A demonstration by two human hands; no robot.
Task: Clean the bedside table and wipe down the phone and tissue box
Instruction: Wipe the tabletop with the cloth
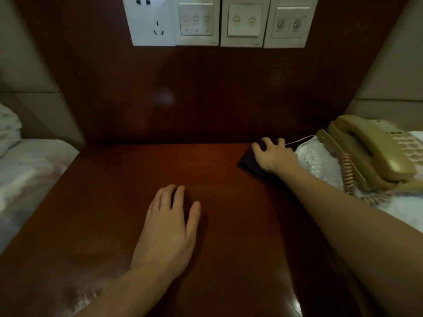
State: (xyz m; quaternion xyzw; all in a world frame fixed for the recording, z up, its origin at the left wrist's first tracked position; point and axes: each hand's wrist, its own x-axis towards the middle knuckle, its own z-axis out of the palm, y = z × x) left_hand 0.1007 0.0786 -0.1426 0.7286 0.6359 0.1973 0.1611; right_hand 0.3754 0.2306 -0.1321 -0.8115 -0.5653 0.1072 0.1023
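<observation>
The dark wooden bedside table [119,202] fills the middle of the head view. My right hand [272,154] presses a dark folded cloth [248,164] onto the table's back right corner, fingers spread over it. My left hand [170,223] rests flat on the tabletop near the middle, holding nothing. A beige corded phone [370,152] lies on the white bedding [320,163] to the right of the table, its coiled cord [348,177] hanging at its near side. No tissue box is in view.
A dark wood panel rises behind the table with a white socket [151,21] and several switch plates [245,21]. A bed with white sheets [29,170] borders the table on the left. Padded headboards stand at both sides.
</observation>
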